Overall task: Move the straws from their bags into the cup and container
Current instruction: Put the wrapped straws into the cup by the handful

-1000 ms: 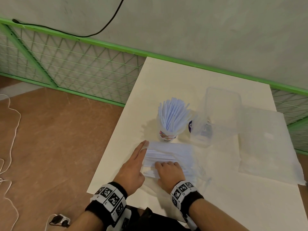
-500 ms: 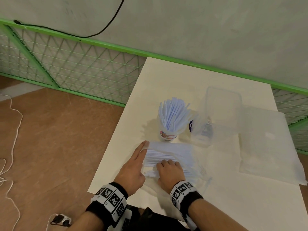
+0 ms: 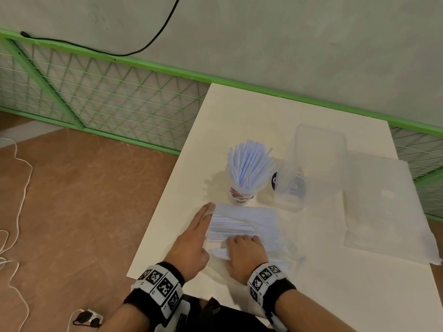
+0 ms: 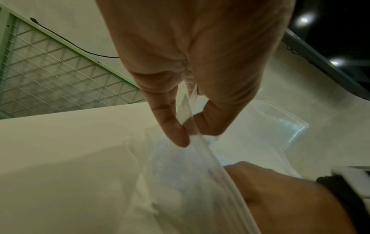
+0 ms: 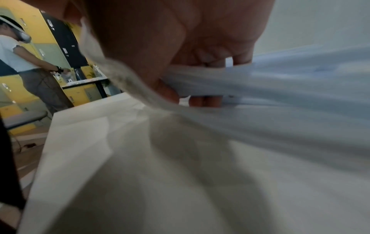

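A clear bag of white straws (image 3: 239, 224) lies near the table's front left edge. My left hand (image 3: 197, 233) stands at its left end with fingers straight. It pinches the bag's edge (image 4: 197, 142) between finger and thumb. My right hand (image 3: 244, 250) is curled over the near side of the bundle and grips the straws (image 5: 260, 79). Behind the bag, a printed cup (image 3: 242, 195) stands full of upright straws (image 3: 249, 164). To the cup's right is a clear container (image 3: 320, 154) with a smaller clear tub (image 3: 290, 190) in front of it.
A flat, empty-looking clear bag (image 3: 383, 207) lies at the right of the white table (image 3: 263, 111) and overhangs its right edge. A green mesh fence (image 3: 107, 97) runs behind and to the left. Cables lie on the brown floor (image 3: 84, 200) at the left.
Both hands stay on the bag. The right hand's fingers have shifted slightly on the bundle, and the bag's right end looks a little more crumpled.
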`<state>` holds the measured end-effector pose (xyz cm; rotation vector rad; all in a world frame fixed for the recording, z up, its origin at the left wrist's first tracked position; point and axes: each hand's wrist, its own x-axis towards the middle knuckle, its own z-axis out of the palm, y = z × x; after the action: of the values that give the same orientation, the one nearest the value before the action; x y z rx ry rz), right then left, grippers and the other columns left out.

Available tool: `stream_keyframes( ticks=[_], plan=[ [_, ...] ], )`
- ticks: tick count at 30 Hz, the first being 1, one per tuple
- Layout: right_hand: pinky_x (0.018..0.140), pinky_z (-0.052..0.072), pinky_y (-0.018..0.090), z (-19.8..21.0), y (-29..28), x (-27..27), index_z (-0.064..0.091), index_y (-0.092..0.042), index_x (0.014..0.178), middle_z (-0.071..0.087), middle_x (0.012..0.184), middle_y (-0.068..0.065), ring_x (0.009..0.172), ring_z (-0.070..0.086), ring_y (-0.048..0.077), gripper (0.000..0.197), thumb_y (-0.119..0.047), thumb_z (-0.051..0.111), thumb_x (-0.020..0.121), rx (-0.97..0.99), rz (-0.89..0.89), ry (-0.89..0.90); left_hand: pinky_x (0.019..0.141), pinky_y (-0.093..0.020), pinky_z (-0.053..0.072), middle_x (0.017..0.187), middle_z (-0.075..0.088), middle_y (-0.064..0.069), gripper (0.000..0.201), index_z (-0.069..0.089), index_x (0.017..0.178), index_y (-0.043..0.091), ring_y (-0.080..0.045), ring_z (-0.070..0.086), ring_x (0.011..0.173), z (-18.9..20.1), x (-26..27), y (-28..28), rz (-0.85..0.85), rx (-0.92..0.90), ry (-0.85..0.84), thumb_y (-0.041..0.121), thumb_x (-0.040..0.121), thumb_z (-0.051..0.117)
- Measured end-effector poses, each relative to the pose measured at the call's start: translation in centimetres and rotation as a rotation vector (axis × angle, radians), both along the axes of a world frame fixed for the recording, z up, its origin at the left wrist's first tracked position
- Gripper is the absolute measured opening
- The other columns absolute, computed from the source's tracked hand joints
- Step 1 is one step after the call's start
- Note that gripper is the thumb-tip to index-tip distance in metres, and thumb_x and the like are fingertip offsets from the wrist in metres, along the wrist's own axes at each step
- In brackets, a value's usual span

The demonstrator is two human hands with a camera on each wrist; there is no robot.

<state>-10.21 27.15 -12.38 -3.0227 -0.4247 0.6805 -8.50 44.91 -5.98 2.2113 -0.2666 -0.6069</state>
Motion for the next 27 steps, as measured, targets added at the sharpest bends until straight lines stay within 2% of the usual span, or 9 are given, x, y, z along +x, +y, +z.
stream_keyframes(
  ticks=[5,7,9,11,14,16,20,24,27],
  plan=[
    [0.066,0.042,0.032,3.0,-1.6,0.2,0.049,-0.026,0.095,0.063,0.083,-0.001,0.077,0.059,0.022,0.015,-0.040,0.052,0.090,0.488,-0.209,-0.023,0.071,-0.004,0.042,0.149,-0.009,0.044,0.105,0.005,0.152,0.043,0.000,0.051,0.098,-0.1,0.1,0.1,0.003,0.002,0.002,-0.010,0.073,0.048],
    [0.058,0.038,0.029,4.8,-1.5,-0.2,0.046,-0.024,0.071,0.051,0.063,-0.005,0.060,0.048,0.015,0.030,-0.046,0.054,0.090,0.750,-0.322,-0.075,0.071,-0.003,0.040,0.150,-0.008,0.042,0.103,0.006,0.153,0.042,0.000,0.050,0.100,-0.2,0.1,0.2,0.002,-0.001,-0.008,-0.010,0.074,0.048],
    [0.060,0.041,0.028,6.7,-1.2,-0.7,0.055,-0.012,0.066,0.055,0.062,0.002,0.061,0.052,0.018,0.042,-0.048,0.057,0.087,0.996,-0.518,-0.093,0.074,-0.007,0.044,0.151,-0.007,0.040,0.102,0.008,0.153,0.040,-0.003,0.051,0.103,-0.3,0.2,0.2,-0.001,-0.001,-0.014,-0.010,0.074,0.049],
    [0.060,0.044,0.019,7.6,-1.2,-1.0,0.064,-0.012,0.070,0.063,0.067,-0.002,0.064,0.059,0.012,0.029,-0.036,0.066,0.086,1.093,-0.662,-0.040,0.076,-0.010,0.046,0.151,-0.007,0.040,0.102,0.008,0.153,0.039,-0.004,0.052,0.103,-0.3,0.2,0.1,-0.003,-0.001,-0.020,-0.010,0.074,0.048],
    [0.060,0.042,0.013,6.7,-2.0,-1.5,0.057,-0.022,0.064,0.057,0.059,-0.014,0.056,0.054,-0.002,0.023,-0.022,0.070,0.083,1.036,-0.704,0.022,0.069,0.000,0.039,0.150,-0.009,0.041,0.102,0.007,0.153,0.040,0.002,0.046,0.101,-0.2,0.3,-0.1,-0.005,0.003,-0.017,-0.010,0.075,0.048],
    [0.063,0.041,0.022,6.6,-2.3,-1.6,0.053,-0.029,0.051,0.051,0.056,-0.007,0.053,0.051,-0.003,0.027,-0.038,0.064,0.075,1.001,-0.700,0.007,0.067,0.001,0.037,0.150,-0.008,0.041,0.102,0.007,0.153,0.040,0.002,0.045,0.103,-0.3,0.3,-0.1,-0.004,0.004,-0.017,-0.010,0.075,0.049],
    [0.053,0.032,0.024,7.6,-2.8,-1.5,0.036,-0.019,0.052,0.035,0.051,-0.007,0.049,0.035,0.007,0.038,-0.025,0.060,0.079,0.958,-0.526,-0.077,0.068,0.000,0.037,0.153,-0.006,0.038,0.102,0.007,0.153,0.040,-0.007,0.052,0.112,-0.4,0.3,0.0,-0.003,0.008,-0.023,-0.009,0.075,0.050],
    [0.058,0.047,0.028,6.5,-3.0,-1.5,0.053,-0.018,0.057,0.053,0.058,-0.004,0.057,0.052,0.013,0.024,-0.035,0.061,0.071,0.825,-0.479,-0.038,0.067,0.002,0.035,0.153,-0.006,0.037,0.101,0.006,0.153,0.040,-0.009,0.050,0.119,-0.4,0.2,-0.1,0.007,0.004,-0.018,-0.009,0.076,0.049],
    [0.055,0.043,0.030,6.0,-2.8,-1.2,0.048,-0.012,0.058,0.047,0.056,-0.001,0.053,0.044,0.014,0.031,-0.038,0.059,0.071,0.792,-0.477,-0.013,0.068,0.001,0.036,0.153,-0.007,0.038,0.101,0.005,0.153,0.041,-0.009,0.050,0.119,-0.5,0.2,-0.1,0.009,-0.006,-0.016,-0.008,0.076,0.049]
  ],
)
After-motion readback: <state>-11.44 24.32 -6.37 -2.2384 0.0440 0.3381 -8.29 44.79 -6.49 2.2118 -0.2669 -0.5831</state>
